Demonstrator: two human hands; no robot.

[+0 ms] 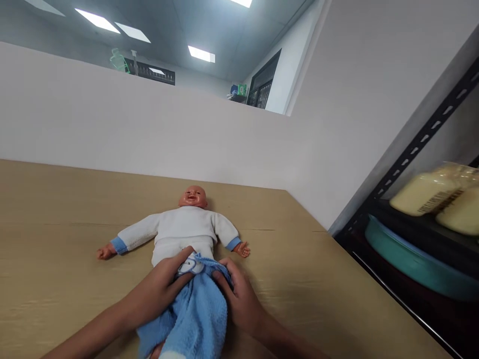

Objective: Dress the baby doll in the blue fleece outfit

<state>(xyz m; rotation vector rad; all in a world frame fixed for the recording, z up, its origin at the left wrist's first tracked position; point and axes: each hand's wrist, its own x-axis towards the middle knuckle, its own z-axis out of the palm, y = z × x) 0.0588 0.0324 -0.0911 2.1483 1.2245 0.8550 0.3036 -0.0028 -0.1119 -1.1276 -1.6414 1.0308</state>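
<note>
A baby doll (185,223) lies on its back on the tabletop, arms spread, wearing a white top with blue cuffs. Blue fleecy doll trousers (204,309) with a white patch at the waist cover its legs, and a bit of one leg or foot shows low in the view. My left hand (168,279) is closed on the waist of the trousers by the white patch. On the other side of the waistband, my right hand (239,294) pinches the blue cloth between thumb and fingers. The doll's hips are partly hidden by my hands.
The doll lies on a tan tabletop (75,199), bounded by a white partition (149,134) behind. To the right stands a dark metal shelf rack (419,139) holding a teal basin (415,259) and wrapped cream-coloured packs (426,194).
</note>
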